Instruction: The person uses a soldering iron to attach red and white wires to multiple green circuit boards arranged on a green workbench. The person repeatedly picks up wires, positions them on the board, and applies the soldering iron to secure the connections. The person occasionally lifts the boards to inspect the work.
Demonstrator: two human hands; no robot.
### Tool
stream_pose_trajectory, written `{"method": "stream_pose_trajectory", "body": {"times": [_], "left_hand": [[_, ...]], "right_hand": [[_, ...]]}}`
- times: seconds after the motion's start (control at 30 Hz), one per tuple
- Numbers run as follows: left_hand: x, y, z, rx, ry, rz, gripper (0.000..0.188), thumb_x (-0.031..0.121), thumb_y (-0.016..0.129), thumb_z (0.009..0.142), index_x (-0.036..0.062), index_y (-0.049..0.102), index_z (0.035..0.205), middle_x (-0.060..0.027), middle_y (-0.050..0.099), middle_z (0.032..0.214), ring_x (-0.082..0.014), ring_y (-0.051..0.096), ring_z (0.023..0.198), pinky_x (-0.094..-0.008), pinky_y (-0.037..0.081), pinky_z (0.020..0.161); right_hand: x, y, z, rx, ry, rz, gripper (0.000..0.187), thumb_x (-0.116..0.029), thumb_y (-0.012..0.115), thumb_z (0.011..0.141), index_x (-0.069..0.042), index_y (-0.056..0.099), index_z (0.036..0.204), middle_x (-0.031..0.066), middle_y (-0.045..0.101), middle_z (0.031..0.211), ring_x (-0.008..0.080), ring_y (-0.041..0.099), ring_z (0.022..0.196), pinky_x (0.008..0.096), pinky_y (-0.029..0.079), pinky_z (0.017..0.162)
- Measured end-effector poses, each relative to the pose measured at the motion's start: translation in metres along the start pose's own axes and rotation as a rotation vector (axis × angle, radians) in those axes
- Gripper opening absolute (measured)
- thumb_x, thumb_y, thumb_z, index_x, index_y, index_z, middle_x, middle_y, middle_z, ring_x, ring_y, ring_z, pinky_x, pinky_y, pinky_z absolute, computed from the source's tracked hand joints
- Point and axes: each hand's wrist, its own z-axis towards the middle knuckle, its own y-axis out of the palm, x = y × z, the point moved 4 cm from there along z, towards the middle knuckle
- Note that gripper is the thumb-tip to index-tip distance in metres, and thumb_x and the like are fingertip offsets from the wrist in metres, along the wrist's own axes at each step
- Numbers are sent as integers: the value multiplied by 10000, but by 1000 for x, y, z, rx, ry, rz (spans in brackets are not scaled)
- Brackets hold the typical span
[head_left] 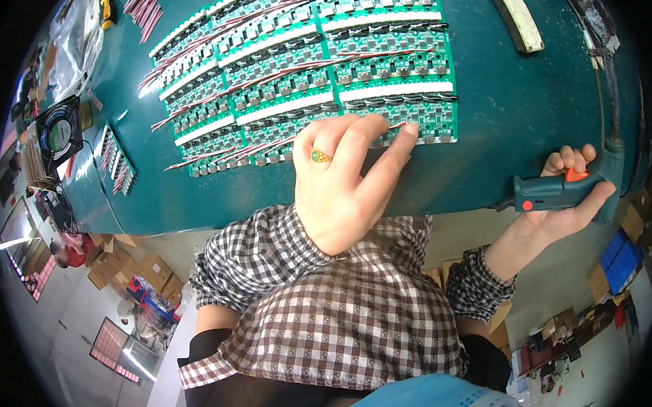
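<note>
While the left hand (341, 179) is pressing down on the near edge of the green circuit boards (309, 74), its fingertips (409, 129) are pinching together at what looks like a red wire end on the nearest board. The right hand (566, 201) is wrapping its grip shut around a teal glue gun (560, 189), held off the near edge of the counter (516, 102). Judging by this, a wire is being seated; next, the gun's nozzle would need bringing carefully to that pinched spot.
</note>
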Motion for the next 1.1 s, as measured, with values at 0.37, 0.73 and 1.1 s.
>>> {"method": "stream_pose_trajectory", "body": {"times": [0.37,0.73,1.1], "left_hand": [[-6,0,1,32,15,-31,397,-4,729,667,76,674,1051,-65,583,950,-234,565,867,-360,435,766],[-6,7,-6,81,35,6,414,59,704,642,95,658,1051,-22,559,1008,-194,547,911,-379,409,815],[-6,-1,-1,36,2,-50,400,5,732,672,81,671,1060,-58,584,970,-231,560,868,-364,433,765]], "right_hand": [[1,1,-1,-18,-7,6,554,-467,522,929,56,500,1110,79,558,876,205,541,860,331,451,755],[1,2,-1,7,-17,-4,549,-462,528,928,55,502,1112,78,571,852,205,553,846,329,457,743],[1,4,-1,13,-8,-12,541,-458,518,934,52,497,1112,72,564,857,206,549,846,329,452,749]]}}
